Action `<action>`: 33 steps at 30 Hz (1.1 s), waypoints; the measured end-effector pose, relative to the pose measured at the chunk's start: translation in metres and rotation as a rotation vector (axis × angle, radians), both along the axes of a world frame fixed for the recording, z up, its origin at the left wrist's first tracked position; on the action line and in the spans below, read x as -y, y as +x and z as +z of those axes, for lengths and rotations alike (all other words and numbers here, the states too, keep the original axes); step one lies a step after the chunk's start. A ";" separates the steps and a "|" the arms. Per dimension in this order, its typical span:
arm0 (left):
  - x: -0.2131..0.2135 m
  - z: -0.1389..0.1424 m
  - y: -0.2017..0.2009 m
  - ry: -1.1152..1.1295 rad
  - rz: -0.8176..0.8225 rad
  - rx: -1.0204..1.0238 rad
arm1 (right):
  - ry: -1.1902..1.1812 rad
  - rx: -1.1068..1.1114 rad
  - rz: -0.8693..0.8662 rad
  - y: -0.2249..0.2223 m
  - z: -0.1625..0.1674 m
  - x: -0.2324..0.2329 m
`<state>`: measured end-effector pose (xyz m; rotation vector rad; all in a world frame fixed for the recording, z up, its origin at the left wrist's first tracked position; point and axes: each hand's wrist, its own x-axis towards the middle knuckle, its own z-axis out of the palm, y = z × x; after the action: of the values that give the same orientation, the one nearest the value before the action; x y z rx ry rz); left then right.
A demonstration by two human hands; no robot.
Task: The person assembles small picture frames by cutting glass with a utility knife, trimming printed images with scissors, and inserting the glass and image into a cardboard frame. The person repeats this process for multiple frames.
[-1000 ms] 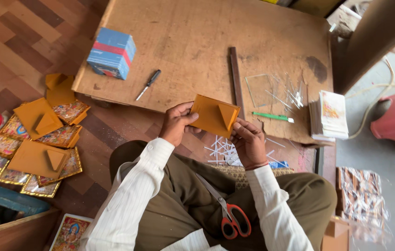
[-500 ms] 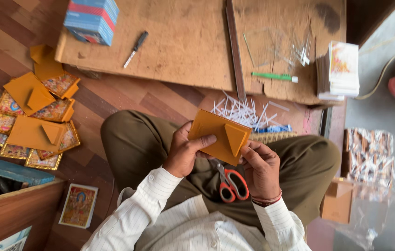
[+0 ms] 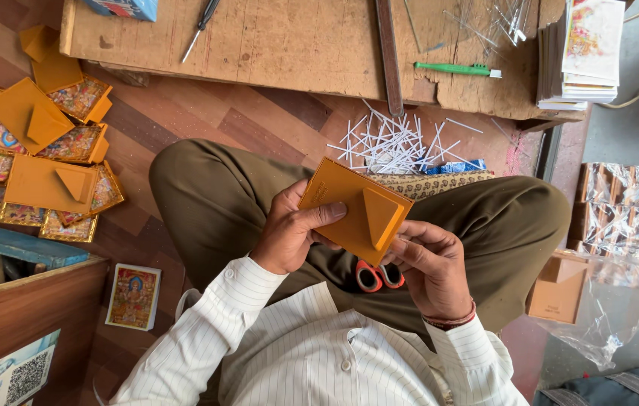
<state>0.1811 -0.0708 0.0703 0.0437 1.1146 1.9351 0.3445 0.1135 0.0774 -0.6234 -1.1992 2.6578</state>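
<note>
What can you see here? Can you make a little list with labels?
Held thing: orange card panel with a triangular flap, back side up
Left hand: grips the panel's left edge, thumb on top
Right hand: supports the right side, under the flap
Lap: red-handled scissors
Floor: white strips; pile of orange-backed pictures
Wooden board: green pen, screwdriver, card stack

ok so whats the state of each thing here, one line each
orange backing board: held in both hands, triangular stand flap up
left hand: thumb on the board's face
right hand: gripping the board's lower edge
scissors: on the lap, blades hidden
green pen: lying flat on wooden board
finished frames: piled on floor
</note>
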 end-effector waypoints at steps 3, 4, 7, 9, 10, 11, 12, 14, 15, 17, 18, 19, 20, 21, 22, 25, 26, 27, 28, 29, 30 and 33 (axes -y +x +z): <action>-0.001 -0.002 0.000 0.003 -0.004 0.025 | -0.022 -0.003 0.006 0.000 0.000 0.000; -0.001 -0.002 0.000 0.005 -0.003 0.033 | -0.021 0.006 0.007 0.000 0.000 0.000; -0.003 -0.001 0.000 -0.005 -0.006 0.058 | -0.008 0.029 0.007 0.000 -0.001 -0.001; -0.004 0.002 0.000 -0.022 -0.002 0.052 | 0.012 0.041 0.010 0.001 -0.002 -0.002; -0.004 0.004 0.000 -0.031 0.003 0.033 | 0.024 0.045 0.007 0.001 -0.002 -0.003; -0.004 0.006 0.000 -0.041 0.007 0.016 | 0.037 0.051 0.003 0.001 -0.002 -0.003; -0.003 0.009 0.000 -0.059 0.010 -0.033 | 0.050 0.057 0.000 0.001 -0.003 -0.002; -0.002 0.015 0.003 -0.097 0.018 -0.130 | 0.100 0.123 -0.039 0.001 -0.004 0.001; -0.003 0.018 0.005 -0.113 0.047 -0.243 | 0.126 0.156 -0.060 0.000 -0.006 0.003; -0.003 0.024 0.012 -0.142 0.103 -0.471 | 0.234 0.218 -0.116 -0.002 -0.009 0.010; -0.003 0.026 0.017 -0.212 0.125 -0.527 | 0.288 0.250 -0.147 -0.003 -0.010 0.013; -0.003 0.028 0.022 -0.284 0.144 -0.582 | 0.286 0.258 -0.152 -0.003 -0.012 0.016; -0.003 0.029 0.024 -0.356 0.164 -0.638 | 0.284 0.264 -0.158 -0.004 -0.012 0.017; -0.003 0.029 0.024 -0.308 0.177 -0.616 | 0.280 0.269 -0.165 -0.004 -0.013 0.018; -0.002 0.028 0.024 -0.257 0.188 -0.591 | 0.226 0.252 -0.144 -0.005 -0.012 0.018; 0.001 0.023 0.015 -0.186 0.137 -0.385 | 0.099 0.190 -0.092 -0.006 -0.008 0.016; 0.001 0.021 0.012 -0.178 0.110 -0.294 | 0.077 0.172 -0.078 -0.006 -0.007 0.015; 0.002 0.019 0.009 -0.167 0.102 -0.214 | 0.053 0.157 -0.063 -0.006 -0.005 0.014; 0.003 0.016 0.007 -0.152 0.091 -0.138 | 0.040 0.125 -0.042 -0.007 -0.003 0.014; 0.003 0.013 0.005 -0.137 0.079 -0.062 | 0.026 0.092 -0.023 -0.007 -0.002 0.014; 0.004 0.011 0.006 -0.131 0.078 -0.055 | 0.009 0.067 -0.003 -0.006 -0.001 0.014; 0.008 0.008 0.012 -0.120 0.083 -0.049 | 0.031 0.110 -0.016 -0.002 -0.002 0.015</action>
<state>0.1933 -0.0784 0.0779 -0.0207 1.2814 1.9447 0.3422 0.0985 0.0754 -0.7804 -1.2553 2.6173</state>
